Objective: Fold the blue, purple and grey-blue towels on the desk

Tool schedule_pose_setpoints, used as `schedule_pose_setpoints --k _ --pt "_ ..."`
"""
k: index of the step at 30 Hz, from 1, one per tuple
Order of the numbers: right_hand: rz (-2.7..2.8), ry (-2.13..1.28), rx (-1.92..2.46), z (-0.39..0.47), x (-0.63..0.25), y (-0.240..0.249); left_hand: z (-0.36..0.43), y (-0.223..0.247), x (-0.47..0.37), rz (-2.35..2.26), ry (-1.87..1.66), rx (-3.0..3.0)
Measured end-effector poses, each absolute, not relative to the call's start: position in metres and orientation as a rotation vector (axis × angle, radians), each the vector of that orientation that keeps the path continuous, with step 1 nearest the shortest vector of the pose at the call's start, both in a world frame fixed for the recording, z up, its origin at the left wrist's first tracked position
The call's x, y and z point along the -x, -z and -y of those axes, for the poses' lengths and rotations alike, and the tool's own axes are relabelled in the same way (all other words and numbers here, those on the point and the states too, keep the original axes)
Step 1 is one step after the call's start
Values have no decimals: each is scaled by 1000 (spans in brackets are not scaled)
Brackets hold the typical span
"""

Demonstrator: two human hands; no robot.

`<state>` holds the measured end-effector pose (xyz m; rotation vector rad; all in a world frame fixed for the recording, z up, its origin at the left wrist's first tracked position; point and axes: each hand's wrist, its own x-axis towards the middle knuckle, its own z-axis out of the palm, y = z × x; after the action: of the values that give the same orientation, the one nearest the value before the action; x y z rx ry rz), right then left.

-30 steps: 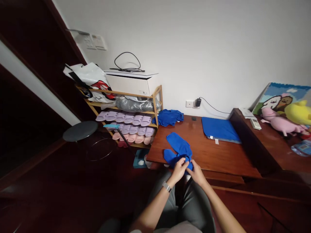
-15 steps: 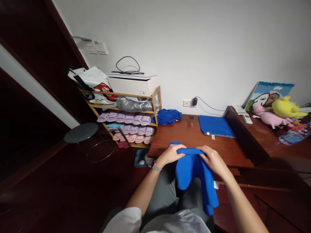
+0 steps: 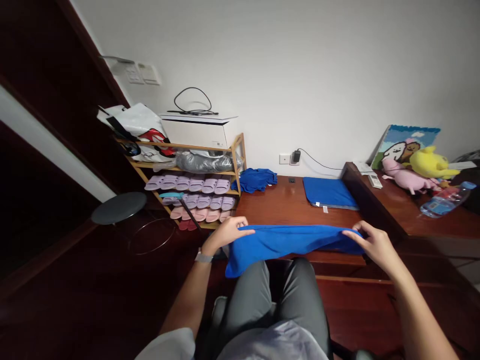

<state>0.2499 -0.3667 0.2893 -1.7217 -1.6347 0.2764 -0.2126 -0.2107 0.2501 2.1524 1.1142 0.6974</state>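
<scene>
A blue cloth [image 3: 285, 242] is stretched sideways above my knees, at the front edge of the brown table [image 3: 277, 207]. My left hand [image 3: 229, 233] pinches its left end between thumb and fingers. At the right end, my right hand [image 3: 369, 241] grips the cloth the same way. The cloth's lower left part hangs down beside my left knee. Flat on the table at the back right lies a folded blue cloth [image 3: 329, 192] with white tags. A crumpled blue cloth [image 3: 258, 180] rests at the back left of the table.
Left of the table stands a wooden rack [image 3: 240, 150] with slippers, a bag and a white box [image 3: 195, 132]. Farther left is a round stool [image 3: 119, 207]. On the raised right surface are a pink plush toy [image 3: 407, 181], a yellow one [image 3: 431, 162] and a plastic bottle [image 3: 446, 201].
My hands have moved apart, left hand leftward and right hand rightward. The blue cloth, bunched and hanging between them before, is now spread wide. The view has shifted slightly.
</scene>
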Motion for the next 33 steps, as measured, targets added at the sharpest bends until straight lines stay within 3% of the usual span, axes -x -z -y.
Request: schedule_pose_setpoints --k 4,7,17,24,33 --pt "1859 -772 1747 383 -265 -281 203 -250 256 -1102 -639 -2122" --pt "1962 -937 1784 391 -277 -269 203 -252 280 -1116 -599 -2212" --pt "1752 -636 1836 402 -327 -253 202 -225 304 -1439 -904 -2695" --pt "1578 -458 1810 420 -334 -272 189 -193 317 -1377 -845 -2824" --pt "1460 -330 1901 426 -355 -274 202 -220 314 -1600 -1270 -2547"
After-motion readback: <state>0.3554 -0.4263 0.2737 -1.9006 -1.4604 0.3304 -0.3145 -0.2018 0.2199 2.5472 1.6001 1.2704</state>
